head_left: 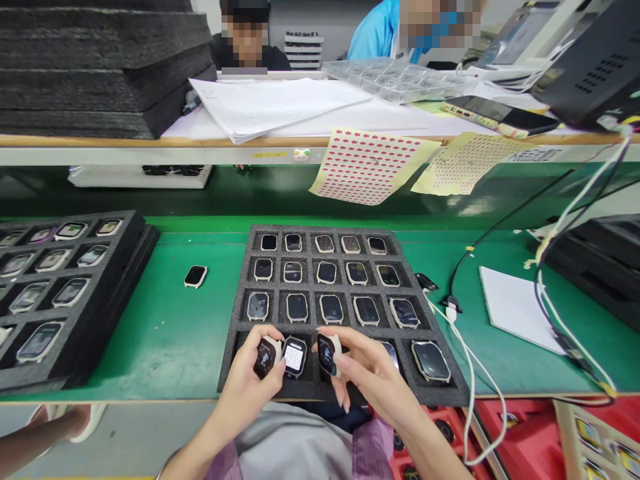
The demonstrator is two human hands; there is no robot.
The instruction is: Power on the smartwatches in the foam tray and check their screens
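My left hand (255, 370) grips a strapless smartwatch case (267, 355) by its edges, its dark screen lit with a small picture. Another smartwatch (329, 353) is tilted between the thumb and fingers of my right hand (367, 365), its screen also lit. Both hands are over the front row of a black foam tray (233, 333). Between them, a smartwatch with a white lit screen (295, 357) sits in the tray, close to my left thumb. Several more smartwatches (331, 309) lie face up in the compartments behind. My right hand partly covers one watch (390, 353).
A lone smartwatch (195, 276) lies on the green bench (175, 327). Another filled foam tray (125, 267) stands at left. White cables (470, 373) and a white pad (520, 310) are at right. Sticker sheets (373, 167) hang from the shelf; two people are beyond it.
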